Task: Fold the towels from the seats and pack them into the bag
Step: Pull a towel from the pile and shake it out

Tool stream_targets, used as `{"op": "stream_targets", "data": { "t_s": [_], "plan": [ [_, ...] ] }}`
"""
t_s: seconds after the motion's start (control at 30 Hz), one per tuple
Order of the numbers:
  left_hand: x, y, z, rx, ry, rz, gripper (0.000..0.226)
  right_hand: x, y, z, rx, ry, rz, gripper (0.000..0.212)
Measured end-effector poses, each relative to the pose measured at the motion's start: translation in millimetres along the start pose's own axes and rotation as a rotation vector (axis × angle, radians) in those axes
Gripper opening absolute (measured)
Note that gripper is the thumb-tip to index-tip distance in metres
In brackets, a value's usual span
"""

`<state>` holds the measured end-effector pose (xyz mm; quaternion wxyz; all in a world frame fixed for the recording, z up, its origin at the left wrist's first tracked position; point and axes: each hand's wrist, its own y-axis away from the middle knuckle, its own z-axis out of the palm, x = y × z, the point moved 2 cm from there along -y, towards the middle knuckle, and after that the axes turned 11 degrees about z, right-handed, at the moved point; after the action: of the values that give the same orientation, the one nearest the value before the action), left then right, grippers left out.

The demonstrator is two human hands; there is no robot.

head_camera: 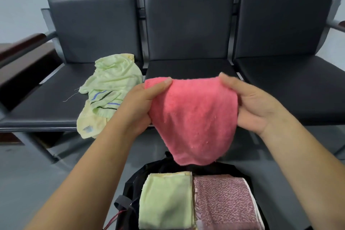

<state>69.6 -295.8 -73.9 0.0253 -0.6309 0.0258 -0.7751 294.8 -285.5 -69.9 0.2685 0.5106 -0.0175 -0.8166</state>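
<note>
A pink towel (194, 117) hangs in the air in front of the middle seat, held by both hands. My left hand (139, 106) pinches its upper left edge and my right hand (255, 102) pinches its upper right edge. Its lower end droops just above the open black bag (134, 181) on the floor. Inside the bag lie a folded light green towel (164, 200) on the left and a folded mauve patterned towel (224, 200) on the right. A crumpled pale green towel with blue and dark stripes (110, 87) lies on the left seat, hanging over its front edge.
A row of three black padded seats (186, 24) on a metal frame fills the back. A dark wooden armrest (22, 46) sits at the far left, another at the far right edge. The floor is grey. A grey strap and red cord (121, 209) stick out at the bag's left.
</note>
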Motion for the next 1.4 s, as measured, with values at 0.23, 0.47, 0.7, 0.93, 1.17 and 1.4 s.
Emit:
{"op": "stream_targets", "data": {
  "t_s": [0.23, 0.47, 0.7, 0.93, 1.17, 1.4],
  "plan": [
    [16.9, -2.1, -7.4, -0.149, 0.032, 0.143, 0.021, -15.0, -3.8, -11.8, 0.099, 0.102, -0.273, 0.02],
    [23.0, -11.0, -19.9, -0.016, -0.207, 0.235, 0.022, -17.9, -4.0, -8.3, 0.24, 0.212, -0.358, 0.016],
    [21.6, -6.6, -15.7, -0.14, -0.162, 0.306, 0.02, -22.2, -2.5, -8.2, 0.135, 0.016, -0.338, 0.028],
    [22.9, 0.5, -20.1, 0.039, -0.287, 0.403, 0.011, -18.6, 3.0, -13.4, 0.306, 0.21, -0.46, 0.011],
    [30.9, 7.2, -14.0, 0.053, -0.26, 0.503, 0.016, -18.0, 10.8, -5.1, 0.286, 0.222, -0.499, 0.012],
    [30.1, 8.2, -9.6, -0.255, -0.402, 0.444, 0.05, -10.7, 8.0, 4.8, 0.029, 0.571, -0.349, 0.09]
  ]
}}
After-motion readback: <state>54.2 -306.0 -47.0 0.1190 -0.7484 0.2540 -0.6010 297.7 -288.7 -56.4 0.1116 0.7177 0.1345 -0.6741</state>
